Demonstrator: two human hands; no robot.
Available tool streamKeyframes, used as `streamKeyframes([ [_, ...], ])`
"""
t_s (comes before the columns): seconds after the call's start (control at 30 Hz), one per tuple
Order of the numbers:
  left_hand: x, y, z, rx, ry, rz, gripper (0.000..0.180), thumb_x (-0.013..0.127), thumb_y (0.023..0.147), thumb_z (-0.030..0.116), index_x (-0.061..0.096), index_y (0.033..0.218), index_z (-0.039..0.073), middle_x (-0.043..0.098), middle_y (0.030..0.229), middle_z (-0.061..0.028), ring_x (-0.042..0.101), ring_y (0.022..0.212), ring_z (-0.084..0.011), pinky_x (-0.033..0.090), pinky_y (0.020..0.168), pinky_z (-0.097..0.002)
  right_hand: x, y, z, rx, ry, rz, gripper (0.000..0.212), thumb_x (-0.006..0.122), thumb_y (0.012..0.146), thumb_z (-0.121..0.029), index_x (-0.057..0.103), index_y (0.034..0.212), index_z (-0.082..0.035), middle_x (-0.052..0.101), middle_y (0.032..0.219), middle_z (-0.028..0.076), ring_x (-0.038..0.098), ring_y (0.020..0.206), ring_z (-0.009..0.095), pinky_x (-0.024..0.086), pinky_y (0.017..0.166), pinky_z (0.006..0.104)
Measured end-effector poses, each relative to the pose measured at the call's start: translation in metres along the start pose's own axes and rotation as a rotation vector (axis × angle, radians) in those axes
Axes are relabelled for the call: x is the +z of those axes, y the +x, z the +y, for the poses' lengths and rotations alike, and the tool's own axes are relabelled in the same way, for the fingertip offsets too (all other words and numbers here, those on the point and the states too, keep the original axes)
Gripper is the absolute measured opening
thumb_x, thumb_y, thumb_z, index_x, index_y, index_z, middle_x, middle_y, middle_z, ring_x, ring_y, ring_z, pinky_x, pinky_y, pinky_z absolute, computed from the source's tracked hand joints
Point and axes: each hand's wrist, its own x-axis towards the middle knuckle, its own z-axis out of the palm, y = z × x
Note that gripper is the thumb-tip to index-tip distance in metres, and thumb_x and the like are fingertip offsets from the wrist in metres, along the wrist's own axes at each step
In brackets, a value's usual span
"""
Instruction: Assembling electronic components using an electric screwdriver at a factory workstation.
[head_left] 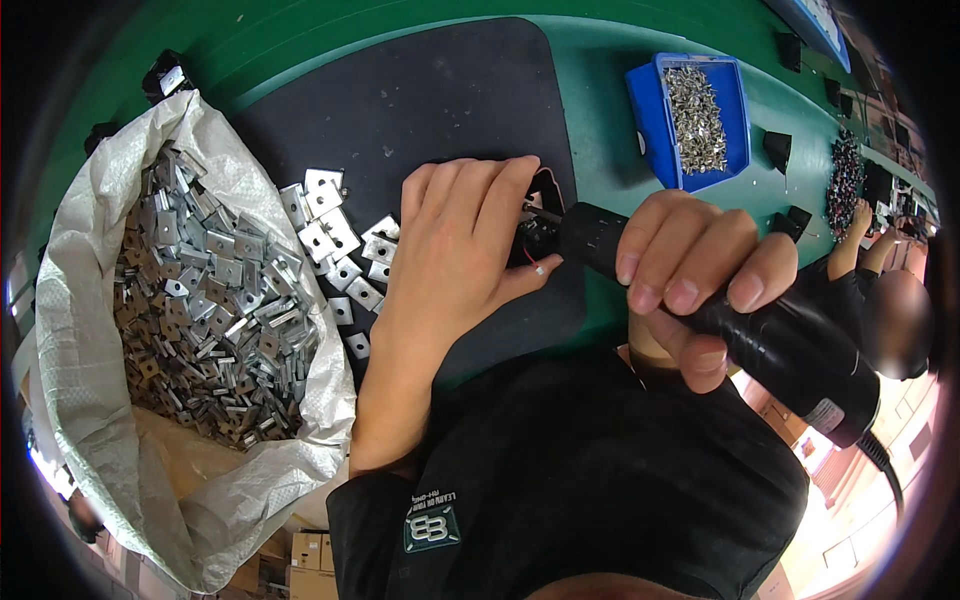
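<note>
My left hand (450, 245) is closed around a small black plastic housing (546, 190) on the black mat, with its fingers over the far side and the thumb on the near side. Inside the housing a bit of red wire shows; most of the part is hidden by the hand. A black corded electric screwdriver (800, 350) is gripped in my right hand (700, 265), tilted, its nose pointing left. The thin bit (541, 212) reaches into the housing's opening. Whether a screw sits at its tip I cannot tell. Loose square metal plates with holes (330, 237) lie left of my left hand.
A white woven sack (80, 390) full of metal plates stands open at left. On the green table (600, 90), a blue bin (655, 135) of small screws sits behind the black mat (440, 100). More black housings (777, 150) stand at right, where another person (850, 275) works.
</note>
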Motion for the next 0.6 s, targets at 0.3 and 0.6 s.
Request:
streamKeyframes([
  [0.3,-0.001,0.0,0.001,0.006,0.001,-0.016,0.074,0.085,0.06,0.026,0.055,0.124,0.005,0.058,0.11,-0.009,0.055,0.104,-0.0291,0.039,0.093,-0.0429,-0.011,0.004,0.001,-0.023,0.033,-0.143,0.091,0.076,0.086,-0.032,0.017,0.155,-0.022,0.06,0.105,0.005,0.063,0.073,0.017,0.05,0.064,0.0304],
  [0.6,-0.002,0.002,0.002,0.005,-0.008,-0.021,0.074,0.085,0.06,0.026,0.055,0.124,0.004,0.058,0.11,-0.009,0.055,0.103,-0.0285,0.038,0.094,-0.0427,0.0,-0.003,0.0,-0.02,0.077,0.041,0.087,0.078,0.083,-0.036,0.026,0.151,-0.022,0.058,0.105,0.003,0.063,0.074,0.018,0.047,0.067,0.031],
])
